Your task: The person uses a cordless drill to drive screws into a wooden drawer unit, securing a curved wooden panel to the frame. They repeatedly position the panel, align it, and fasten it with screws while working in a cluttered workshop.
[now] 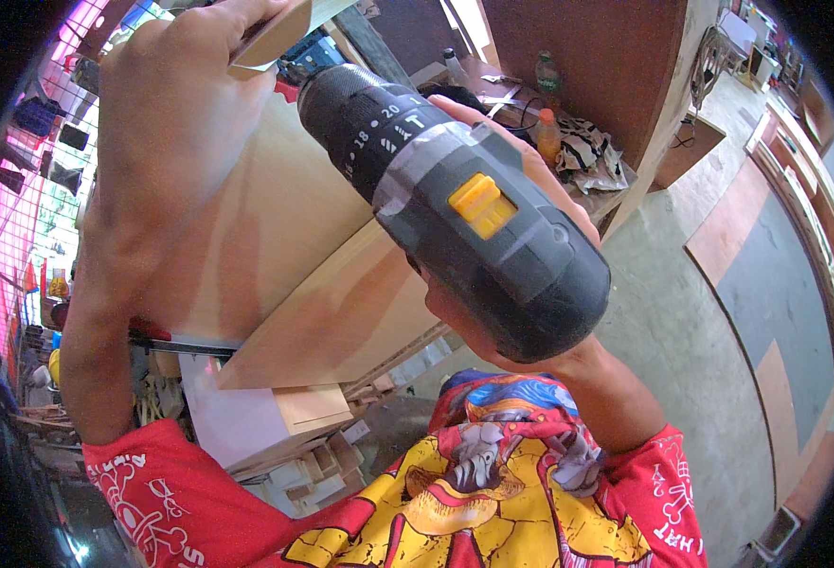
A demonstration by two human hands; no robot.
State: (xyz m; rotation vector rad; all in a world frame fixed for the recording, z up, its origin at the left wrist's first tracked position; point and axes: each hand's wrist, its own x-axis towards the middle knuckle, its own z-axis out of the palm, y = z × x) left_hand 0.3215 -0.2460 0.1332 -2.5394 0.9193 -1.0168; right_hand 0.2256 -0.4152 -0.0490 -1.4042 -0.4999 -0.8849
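Note:
My right hand [521, 150] is wrapped round a black and grey cordless drill [530, 275] with a yellow slide switch on top. The drill's chuck points up and to the left, close to a small wooden piece [279, 36] at the top edge. My left hand [185, 85] is raised at the upper left, its fingers closed on that wooden piece. The drill's tip lies partly hidden beside the piece, so I cannot tell whether they touch. Below both hands stand a large pale wood panel [313, 208] and a second board [341, 327] meeting it at an angle.
Bottles, one with orange liquid [547, 137], and a striped cloth [592, 156] lie on a cluttered shelf at the back right. Flat sheets [777, 275] rest on the concrete floor to the right. A wire grid [19, 189] with hung items runs along the left. Wood offcuts [317, 473] sit low down.

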